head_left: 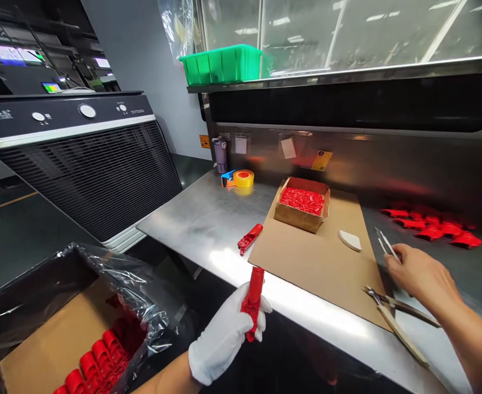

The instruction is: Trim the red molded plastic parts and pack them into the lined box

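My left hand (228, 328), in a white glove, is closed around a red plastic part (256, 287) with a tube-like upper end, held upright in front of the table edge. My bare right hand (424, 276) grips a pair of metal tweezers (385, 242), tips pointing up and left over the right side of the table. Just below that hand lie side cutters (392, 317) with pale handles, partly on the cardboard sheet (307, 262). Another red plastic part (250, 239) rests on the metal table, left of the cardboard.
On the cardboard stand a box (296, 218) of small red pieces and a white wedge-shaped piece (350, 241). Several red parts (432, 232) lie at right. A plastic-lined carton (47, 334) with more red parts sits lower left. Behind are a tape dispenser (237, 179) and bottle (220, 155).
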A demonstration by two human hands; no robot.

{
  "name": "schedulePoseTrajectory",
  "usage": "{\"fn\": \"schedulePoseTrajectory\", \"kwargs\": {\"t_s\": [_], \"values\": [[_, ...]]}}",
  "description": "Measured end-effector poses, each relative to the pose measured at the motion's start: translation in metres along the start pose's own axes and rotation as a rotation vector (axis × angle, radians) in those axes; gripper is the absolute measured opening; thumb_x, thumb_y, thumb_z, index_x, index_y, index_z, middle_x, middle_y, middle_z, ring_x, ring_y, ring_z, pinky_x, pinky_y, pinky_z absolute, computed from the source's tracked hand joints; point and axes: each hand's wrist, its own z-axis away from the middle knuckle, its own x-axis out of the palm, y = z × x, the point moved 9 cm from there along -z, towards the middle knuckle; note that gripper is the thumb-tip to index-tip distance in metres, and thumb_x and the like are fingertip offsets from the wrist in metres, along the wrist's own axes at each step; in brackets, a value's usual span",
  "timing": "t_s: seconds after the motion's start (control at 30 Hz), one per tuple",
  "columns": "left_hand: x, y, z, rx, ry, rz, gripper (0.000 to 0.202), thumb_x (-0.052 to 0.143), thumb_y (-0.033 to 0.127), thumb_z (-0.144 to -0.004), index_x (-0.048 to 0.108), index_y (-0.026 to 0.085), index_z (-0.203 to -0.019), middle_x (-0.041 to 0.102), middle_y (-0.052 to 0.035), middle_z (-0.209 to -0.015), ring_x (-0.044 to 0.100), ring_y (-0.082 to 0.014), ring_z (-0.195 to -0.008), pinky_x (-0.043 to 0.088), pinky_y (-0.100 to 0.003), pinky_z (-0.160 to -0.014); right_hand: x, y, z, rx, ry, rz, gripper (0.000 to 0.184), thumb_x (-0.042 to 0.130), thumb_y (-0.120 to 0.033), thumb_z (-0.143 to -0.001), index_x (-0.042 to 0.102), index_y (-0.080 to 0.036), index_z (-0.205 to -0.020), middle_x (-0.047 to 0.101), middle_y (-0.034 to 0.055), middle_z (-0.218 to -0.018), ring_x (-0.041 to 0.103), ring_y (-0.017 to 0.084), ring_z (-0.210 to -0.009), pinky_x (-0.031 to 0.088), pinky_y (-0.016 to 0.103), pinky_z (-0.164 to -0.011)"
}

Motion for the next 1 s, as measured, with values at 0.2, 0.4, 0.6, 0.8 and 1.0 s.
{"fn": "schedulePoseTrajectory", "kwargs": {"t_s": [0.2, 0.4, 0.6, 0.8, 1.0], "values": [[-0.007, -0.009, 0.010, 0.005, 0.030, -0.054, 0.021, 0.049, 0.013, -0.070, 0.056, 0.014, -0.089, 0.058, -0.0009, -0.079, 0.048, -0.0087, -0.056, 0.036, -0.026, -0.056, -0.018, -0.054, 0.061, -0.080, -0.121, -0.346, 0.013, 0.039, -0.029, -0.091, 0.049, -0.023, -0.085, 0.068, 0.0071, -0.079, 0.063, 0.022, -0.074, 0.041, 0.031, -0.069], [-0.010, -0.019, 0.023, -0.012, 0.034, -0.078, 0.021, 0.047, 0.011, -0.071, 0.057, 0.014, -0.089, 0.057, -0.0010, -0.080, 0.046, -0.0075, -0.055, 0.035, -0.025, -0.054, -0.021, -0.125, 0.125, -0.390, -0.135, -0.681, 0.028, 0.042, -0.048, -0.088, 0.055, -0.023, -0.085, 0.059, 0.0015, -0.066, 0.054, 0.020, -0.060, 0.039, 0.032, -0.059], [-0.005, -0.024, 0.039, -0.014, -0.048, -0.085, 0.021, 0.050, 0.015, -0.070, 0.056, 0.015, -0.090, 0.058, -0.0021, -0.087, 0.046, -0.0068, -0.056, 0.036, -0.023, -0.054, -0.005, -0.180, 0.176, -0.485, -0.379, -0.878, 0.032, 0.044, -0.051, -0.093, 0.054, -0.021, -0.087, 0.056, -0.0002, -0.076, 0.050, 0.017, -0.070, 0.039, 0.029, -0.065], [0.004, -0.023, 0.047, -0.003, -0.052, -0.249, 0.019, 0.051, 0.009, -0.065, 0.055, 0.016, -0.082, 0.052, 0.0016, -0.070, 0.045, -0.0097, -0.060, 0.040, -0.024, -0.060, 0.004, -0.218, 0.210, -0.533, -0.589, -1.174, 0.027, 0.058, -0.045, -0.090, 0.060, -0.019, -0.094, 0.056, -0.0009, -0.082, 0.048, 0.015, -0.076, 0.039, 0.027, -0.069], [0.013, -0.015, 0.057, 0.040, -0.176, -0.255, 0.030, 0.065, 0.030, -0.085, 0.060, 0.017, -0.111, 0.062, -0.0067, -0.108, 0.057, -0.0205, -0.099, 0.043, -0.038, -0.099, 0.003, -0.234, 0.236, -0.591, -0.705, -1.217, 0.018, 0.062, -0.036, -0.088, 0.063, -0.018, -0.090, 0.062, 0.0003, -0.083, 0.053, 0.014, -0.073, 0.041, 0.025, -0.066]]}}
